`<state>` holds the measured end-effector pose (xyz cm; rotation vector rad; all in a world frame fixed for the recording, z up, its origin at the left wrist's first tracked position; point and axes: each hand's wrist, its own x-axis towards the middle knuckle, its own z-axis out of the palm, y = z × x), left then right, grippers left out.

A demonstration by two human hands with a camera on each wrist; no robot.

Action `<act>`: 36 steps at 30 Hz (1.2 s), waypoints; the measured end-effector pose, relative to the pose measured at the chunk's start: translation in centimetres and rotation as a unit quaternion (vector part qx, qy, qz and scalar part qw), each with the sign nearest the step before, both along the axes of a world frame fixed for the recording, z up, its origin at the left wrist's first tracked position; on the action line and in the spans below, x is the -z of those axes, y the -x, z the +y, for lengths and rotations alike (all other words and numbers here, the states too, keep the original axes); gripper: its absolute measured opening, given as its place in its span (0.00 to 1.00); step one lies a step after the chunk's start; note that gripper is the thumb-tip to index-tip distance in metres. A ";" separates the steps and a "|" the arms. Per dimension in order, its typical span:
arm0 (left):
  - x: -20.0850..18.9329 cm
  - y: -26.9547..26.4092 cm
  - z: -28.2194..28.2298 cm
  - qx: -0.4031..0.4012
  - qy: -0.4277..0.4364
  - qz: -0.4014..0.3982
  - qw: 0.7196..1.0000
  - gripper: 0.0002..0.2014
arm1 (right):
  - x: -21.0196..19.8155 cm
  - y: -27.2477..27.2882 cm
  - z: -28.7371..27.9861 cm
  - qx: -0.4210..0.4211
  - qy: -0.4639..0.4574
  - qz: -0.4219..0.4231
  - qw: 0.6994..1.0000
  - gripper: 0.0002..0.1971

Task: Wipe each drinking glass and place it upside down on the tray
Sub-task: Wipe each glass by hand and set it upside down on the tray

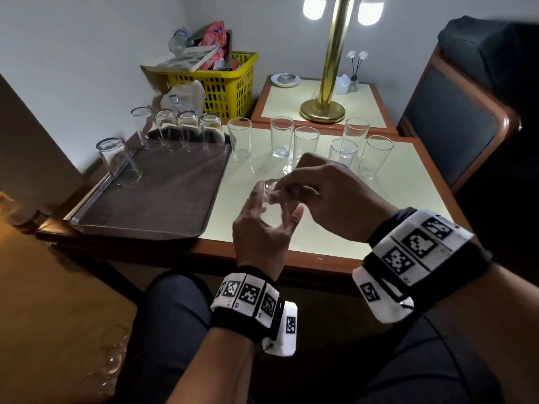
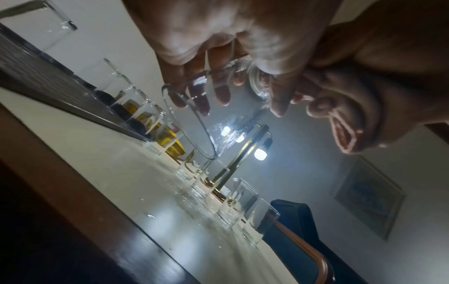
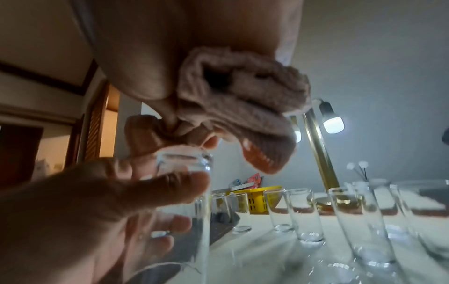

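Note:
A clear drinking glass [image 1: 269, 186] is gripped in my left hand [image 1: 272, 211] above the cream table, its thick base up and its mouth [image 2: 189, 124] toward the table. My right hand [image 1: 291, 189] holds a bunched pink cloth [image 3: 243, 107] against the base of the glass [image 3: 187, 173]. Left of my hands lies the dark tray [image 1: 151, 199] with several glasses [image 1: 186, 132] standing upside down along its far and left edges. Several upright glasses [image 1: 304, 144] stand on the table behind my hands.
A yellow basket [image 1: 224, 83] full of clutter sits behind the tray. A brass lamp [image 1: 329, 83] stands on a side table [image 1: 285, 97] at the back. A blue chair [image 1: 455, 118] is at the right. The tray's near half is bare.

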<state>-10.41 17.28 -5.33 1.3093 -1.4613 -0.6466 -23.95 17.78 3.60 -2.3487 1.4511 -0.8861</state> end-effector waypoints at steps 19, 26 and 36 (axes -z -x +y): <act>1.2 2.2 -0.2 0.024 -0.046 0.001 0.999 0.38 | 0.8 2.1 -0.7 0.037 -0.026 0.031 0.999 0.07; 2.0 3.4 -0.3 0.055 -0.047 0.042 0.996 0.36 | 1.0 2.8 -0.8 0.029 -0.022 0.051 0.998 0.07; 2.1 2.9 -1.2 0.062 -0.145 0.208 0.965 0.36 | 1.0 3.0 -1.7 0.048 -0.071 0.003 0.996 0.10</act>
